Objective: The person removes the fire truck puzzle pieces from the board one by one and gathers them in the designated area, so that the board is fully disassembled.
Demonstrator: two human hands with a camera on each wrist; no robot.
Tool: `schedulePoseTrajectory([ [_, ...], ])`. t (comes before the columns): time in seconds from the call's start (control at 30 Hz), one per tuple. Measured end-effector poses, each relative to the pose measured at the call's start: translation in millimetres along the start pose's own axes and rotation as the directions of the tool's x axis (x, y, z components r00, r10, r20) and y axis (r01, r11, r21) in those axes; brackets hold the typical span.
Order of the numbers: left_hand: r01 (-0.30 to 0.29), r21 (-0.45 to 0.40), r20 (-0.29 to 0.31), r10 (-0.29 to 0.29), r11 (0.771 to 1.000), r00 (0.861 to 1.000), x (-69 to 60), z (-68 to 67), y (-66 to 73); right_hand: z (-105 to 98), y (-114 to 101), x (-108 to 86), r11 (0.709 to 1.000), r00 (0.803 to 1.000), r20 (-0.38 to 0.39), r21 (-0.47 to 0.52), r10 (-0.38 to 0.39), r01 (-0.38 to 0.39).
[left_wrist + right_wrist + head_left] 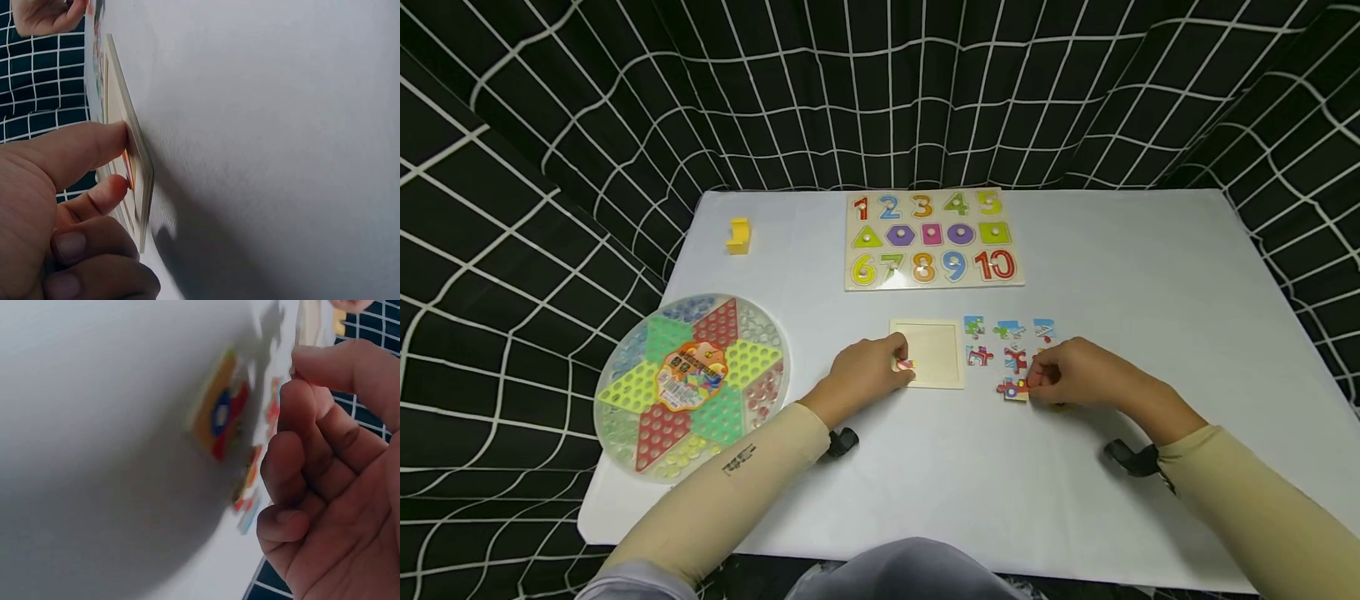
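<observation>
A shallow square wooden puzzle tray [938, 354] lies on the white table. At its left side my left hand [868, 368] pinches a small, colourful jigsaw piece [906, 365] between thumb and forefinger. The left wrist view shows that piece [130, 170] nearly edge-on, just inside the tray's rim. To the right of the tray, my right hand [1078, 375] holds another jigsaw piece [1013, 389], red and yellow with a wheel, at its fingertips. Several loose pieces [1015, 358] lie around it, some partly hidden by the hand. One wheel piece [219, 412] looks blurred in the right wrist view.
Behind the tray lies a wooden number-and-shape board [935, 239]. A round Chinese checkers board [692, 387] in clear wrapping sits at the left. Farther back on that side stands a small yellow block [739, 236]. Black cloth with a white grid [891, 100] surrounds the table.
</observation>
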State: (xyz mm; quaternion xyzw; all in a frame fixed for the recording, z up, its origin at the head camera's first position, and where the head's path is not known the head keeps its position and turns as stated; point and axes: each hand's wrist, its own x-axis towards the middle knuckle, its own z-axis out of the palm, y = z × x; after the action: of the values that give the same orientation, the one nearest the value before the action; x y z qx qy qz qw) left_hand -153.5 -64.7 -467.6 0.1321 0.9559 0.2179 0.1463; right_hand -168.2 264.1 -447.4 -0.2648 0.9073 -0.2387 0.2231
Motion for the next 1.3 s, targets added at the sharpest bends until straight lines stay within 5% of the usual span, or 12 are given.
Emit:
schedulePoseTrajectory([
  [0.3,-0.031,-0.017,-0.002,0.031,0.999,1.000,-1.3,-0.4,-2.9,2.6,5.1,-0.8,0.999,0.999,0.032,-0.043,-0.004,0.006],
  [0.53,-0.033,-0.051,0.045,0.035,0.998,0.998,-1.7,-0.2,-8.4,-5.7,-15.5,15.5,0.995,0.992,0.090,0.044,0.089,-0.093],
  [0.87,-0.074,-0.091,0.082,0.081,0.993,0.993,-4.6,2.5,-18.5,14.9,-65.6,68.7,0.978,0.986,0.068,-0.135,-0.151,0.159],
  [1.1,-0.003,-0.061,0.056,0.007,0.998,0.998,-6.3,0.9,-20.8,25.3,-91.5,96.3,0.964,0.989,0.013,-0.222,-0.146,0.145],
  [1.3,0.000,-0.069,0.061,0.004,0.998,0.998,-8.0,-0.3,-21.0,32.5,-100.2,108.4,0.953,0.986,-0.007,-0.258,-0.169,0.162],
])
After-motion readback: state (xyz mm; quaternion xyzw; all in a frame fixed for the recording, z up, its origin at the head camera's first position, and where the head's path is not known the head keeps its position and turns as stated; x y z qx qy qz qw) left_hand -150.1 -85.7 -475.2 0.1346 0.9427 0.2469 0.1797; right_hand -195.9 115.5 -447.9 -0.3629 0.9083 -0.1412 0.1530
